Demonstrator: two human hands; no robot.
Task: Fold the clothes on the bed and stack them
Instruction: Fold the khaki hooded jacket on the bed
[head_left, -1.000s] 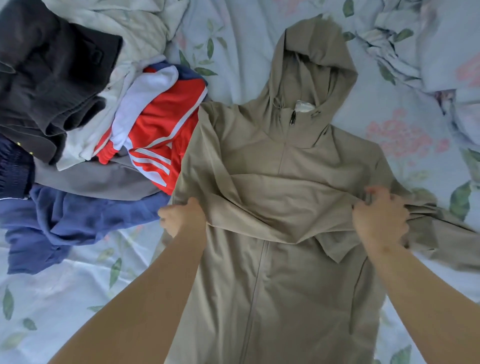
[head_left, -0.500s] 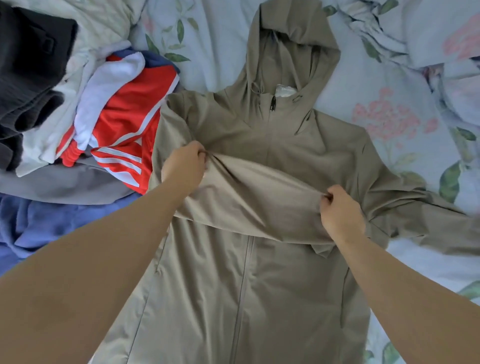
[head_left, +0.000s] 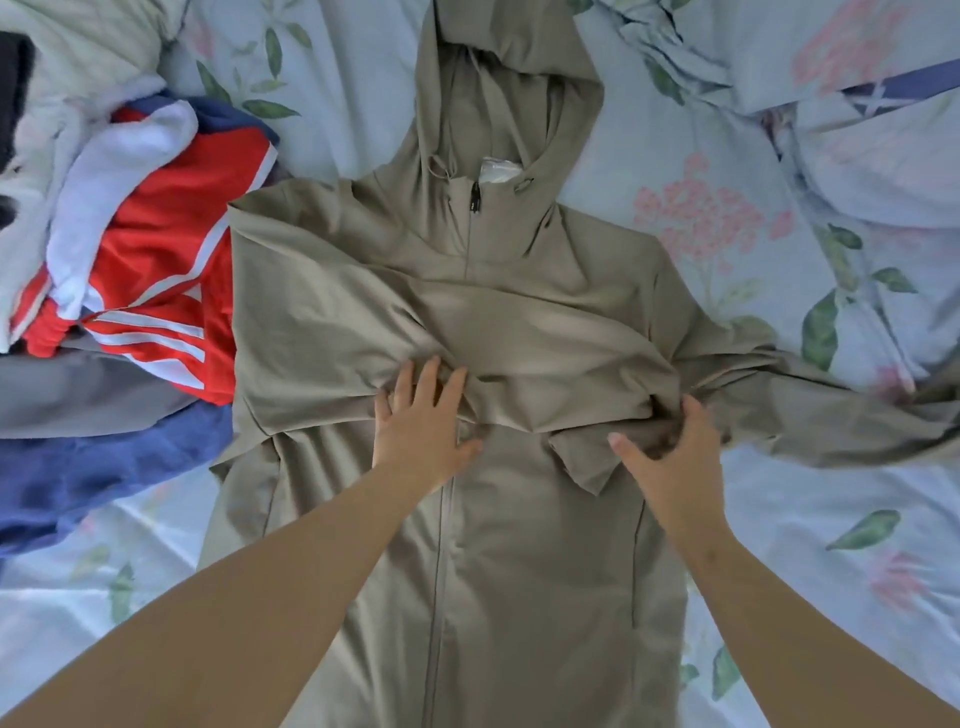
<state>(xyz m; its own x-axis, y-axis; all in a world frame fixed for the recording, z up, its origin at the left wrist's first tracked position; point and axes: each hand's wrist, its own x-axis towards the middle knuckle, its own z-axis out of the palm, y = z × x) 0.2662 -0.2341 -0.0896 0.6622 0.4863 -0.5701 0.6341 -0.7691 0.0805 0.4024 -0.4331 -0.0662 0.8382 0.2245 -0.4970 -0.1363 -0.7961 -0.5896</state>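
Observation:
A khaki hooded zip jacket (head_left: 488, 571) lies front up on the floral bed sheet (head_left: 779, 545), hood pointing away from me. Its left sleeve (head_left: 467, 332) is folded across the chest. My left hand (head_left: 423, 421) presses flat on that folded sleeve near the zip, fingers straight and spread. At the sleeve's cuff end, my right hand (head_left: 670, 447) curls its fingers round a bunch of the khaki fabric. The other sleeve (head_left: 831, 410) stretches out to the right, rumpled.
A heap of unfolded clothes lies at the left: a red garment with white stripes (head_left: 156, 270), a blue one (head_left: 88, 467), a grey one (head_left: 78, 395) and pale ones (head_left: 78, 62). A crumpled floral duvet (head_left: 831, 78) fills the upper right.
My left hand let go of the sleeve near the shoulder and moved to the middle of the chest, now flat on the fabric. My right hand stays at the cuff end.

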